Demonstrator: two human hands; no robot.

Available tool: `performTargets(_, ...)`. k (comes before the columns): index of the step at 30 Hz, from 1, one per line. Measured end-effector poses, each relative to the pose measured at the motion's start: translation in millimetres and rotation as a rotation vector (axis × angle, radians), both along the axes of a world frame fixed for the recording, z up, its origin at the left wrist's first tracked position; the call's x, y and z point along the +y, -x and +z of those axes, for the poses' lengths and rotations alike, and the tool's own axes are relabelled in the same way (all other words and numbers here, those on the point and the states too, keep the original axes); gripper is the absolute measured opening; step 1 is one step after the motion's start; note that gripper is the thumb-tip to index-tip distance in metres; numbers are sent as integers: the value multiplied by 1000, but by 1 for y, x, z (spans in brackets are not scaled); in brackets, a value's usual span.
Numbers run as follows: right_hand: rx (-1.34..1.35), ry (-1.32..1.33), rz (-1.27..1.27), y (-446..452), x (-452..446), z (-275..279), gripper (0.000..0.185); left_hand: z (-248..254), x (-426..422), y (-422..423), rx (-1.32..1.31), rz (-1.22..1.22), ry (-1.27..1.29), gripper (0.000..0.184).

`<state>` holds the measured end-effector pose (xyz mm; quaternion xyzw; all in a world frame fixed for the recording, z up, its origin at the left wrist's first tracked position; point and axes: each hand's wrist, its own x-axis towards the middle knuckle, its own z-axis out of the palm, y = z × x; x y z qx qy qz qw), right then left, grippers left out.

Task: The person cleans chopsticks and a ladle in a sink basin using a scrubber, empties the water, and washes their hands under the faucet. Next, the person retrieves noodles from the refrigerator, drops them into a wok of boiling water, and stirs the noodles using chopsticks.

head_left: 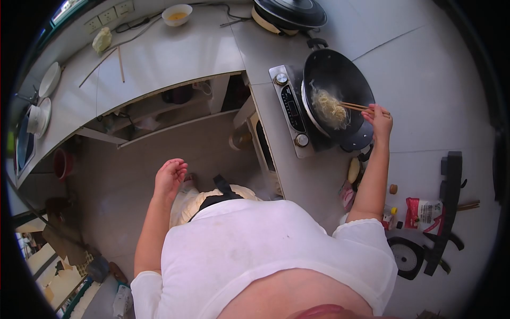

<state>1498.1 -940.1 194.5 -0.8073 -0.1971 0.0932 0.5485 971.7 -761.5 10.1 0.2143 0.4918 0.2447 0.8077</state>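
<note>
My right hand (380, 123) is closed around a pair of chopsticks (353, 107), whose tips reach into a black wok (334, 69). Pale noodles (328, 109) lie in a tangled heap inside the wok, touching the chopstick tips, with faint steam around them. Under the wok sits an induction cooker (294, 114) with two knobs and a lit-looking black panel. My left hand (171, 174) hangs in the air in front of my body, away from the counter. Its fingers are curled together, and nothing shows in them.
A lidded black pan (292, 11) stands beyond the wok. The left counter holds a bowl of yellow liquid (177, 15), a cabbage piece (102, 40), loose chopsticks (121, 65) and dishes (50, 80). To the right are a red-and-white packet (423, 213) and a dial scale (406, 257).
</note>
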Motion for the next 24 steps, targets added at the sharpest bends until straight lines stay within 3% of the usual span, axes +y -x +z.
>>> performTargets(4, 56, -1, 10, -5, 3, -27, 24, -4, 0, -4, 0, -27, -9, 11)
performTargets(11, -60, 192, 61, -11, 26, -56, 21, -4, -4, -11, 15, -83, -19, 13)
performTargets(15, -144, 162, 236, -12, 29, -64, 20, -7, -9, -6, 12, -81, -41, 13)
performTargets(17, -109, 171, 192, -21, 28, -67, 20, -10, -13, -2, 31, -84, -36, 13)
performTargets(20, -105, 175, 293, 2, 38, -50, 21, -14, -15, 5, 69, -84, -15, 12)
performTargets(24, -64, 71, 160, 17, 26, -10, 20, -11, -19, 13, 74, -87, -22, 12)
